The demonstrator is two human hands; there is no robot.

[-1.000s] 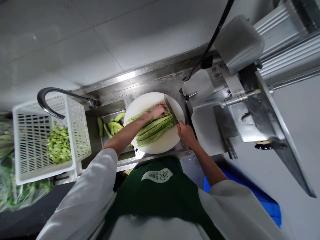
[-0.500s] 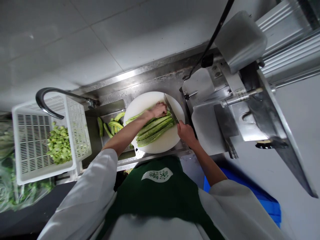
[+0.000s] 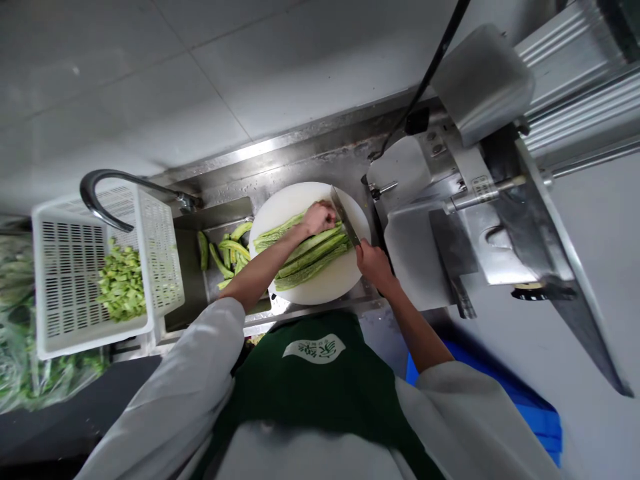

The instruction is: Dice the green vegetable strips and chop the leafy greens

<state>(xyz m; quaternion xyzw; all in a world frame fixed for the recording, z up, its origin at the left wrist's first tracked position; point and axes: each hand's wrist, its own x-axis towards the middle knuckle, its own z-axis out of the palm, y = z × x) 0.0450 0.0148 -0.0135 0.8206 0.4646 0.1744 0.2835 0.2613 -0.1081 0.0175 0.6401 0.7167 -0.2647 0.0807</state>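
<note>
On a round white cutting board (image 3: 320, 293) lie long green strips of a gourd-like vegetable (image 3: 313, 260), side by side. My left hand (image 3: 320, 217) presses on the strips near their right end, its fingers curled over them. The fingertips are partly hidden. My right hand (image 3: 374, 265) is closed round the handle of a kitchen knife (image 3: 346, 219). The knife's blade slants up and to the left, across the right ends of the strips and just beside my left hand.
Left of the board, a steel sink (image 3: 187, 287) holds several whole green gourds (image 3: 233, 250). A curved tap (image 3: 107, 175) reaches over a white basket (image 3: 95, 333) with chopped green pieces (image 3: 121, 280). A metal slicing machine (image 3: 480, 193) stands close on the right, beside a cleaver (image 3: 453, 250).
The whole view has shifted slightly. Both hands keep nearly the same place over the strips, and the knife stays at their right ends.
</note>
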